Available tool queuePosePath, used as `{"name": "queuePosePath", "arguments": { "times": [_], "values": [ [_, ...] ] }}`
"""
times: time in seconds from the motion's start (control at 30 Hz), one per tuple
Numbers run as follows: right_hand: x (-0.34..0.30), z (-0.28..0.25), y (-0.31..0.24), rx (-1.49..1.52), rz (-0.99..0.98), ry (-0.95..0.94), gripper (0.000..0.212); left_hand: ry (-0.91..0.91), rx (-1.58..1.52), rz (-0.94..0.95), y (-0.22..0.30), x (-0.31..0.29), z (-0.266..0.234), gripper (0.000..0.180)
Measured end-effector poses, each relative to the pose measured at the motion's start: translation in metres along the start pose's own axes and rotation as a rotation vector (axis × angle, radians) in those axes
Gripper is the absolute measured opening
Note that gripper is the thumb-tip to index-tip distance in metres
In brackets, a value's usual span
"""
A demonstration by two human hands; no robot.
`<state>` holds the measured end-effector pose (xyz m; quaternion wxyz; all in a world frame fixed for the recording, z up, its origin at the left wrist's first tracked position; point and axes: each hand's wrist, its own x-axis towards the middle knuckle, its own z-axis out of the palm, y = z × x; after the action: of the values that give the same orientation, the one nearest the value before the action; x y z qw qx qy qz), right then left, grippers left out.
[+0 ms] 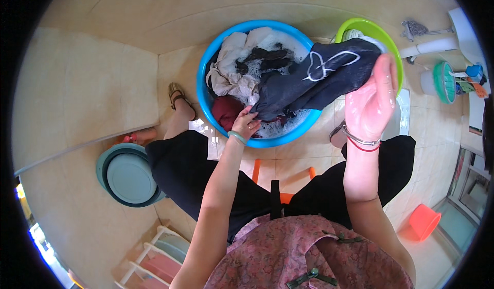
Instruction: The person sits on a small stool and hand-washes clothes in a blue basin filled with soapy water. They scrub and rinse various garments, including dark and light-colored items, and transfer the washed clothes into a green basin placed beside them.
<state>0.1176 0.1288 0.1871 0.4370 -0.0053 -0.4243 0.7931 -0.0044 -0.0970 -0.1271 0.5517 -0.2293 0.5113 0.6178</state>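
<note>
A wet dark navy garment (329, 75) with a white looped line design stretches above a blue basin (201, 91). My left hand (246, 125) pinches its near left end at the basin's near rim. My right hand (368, 106), wet and palm up, holds the raised far end on the right; its fingers are partly hidden by the cloth. In the sudsy water lie a pale beige garment (231, 70), a dark red cloth (226, 111) and dark pieces (267, 60).
A lime green basin (393, 44) with white cloth stands right of the blue one. Grey-green basins (131, 178) lean at the left, near a white rack (149, 250). An orange-red bucket (425, 222) sits at the right. Orange stool legs (256, 170) show between my knees.
</note>
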Motion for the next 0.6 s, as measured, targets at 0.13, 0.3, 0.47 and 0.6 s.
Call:
{"name": "queuePosePath", "arguments": {
  "times": [0.13,0.3,0.47,0.6],
  "values": [
    [0.001,-0.020,0.021,0.089,0.157,0.120,0.021,-0.060,0.225,0.174,0.024,-0.042,0.047,0.086],
    [-0.018,-0.090,0.094,-0.802,0.629,-0.207,0.012,-0.046,0.608,0.561,0.041,-0.038,0.075,0.102],
    [-0.075,-0.164,0.160,-1.638,0.499,-0.220,0.054,-0.006,1.316,0.888,0.032,-0.020,0.110,0.113],
    [-0.097,-0.170,0.192,-1.730,0.724,-0.427,0.069,-0.021,1.836,0.676,0.023,0.011,0.114,0.115]
  ]
}}
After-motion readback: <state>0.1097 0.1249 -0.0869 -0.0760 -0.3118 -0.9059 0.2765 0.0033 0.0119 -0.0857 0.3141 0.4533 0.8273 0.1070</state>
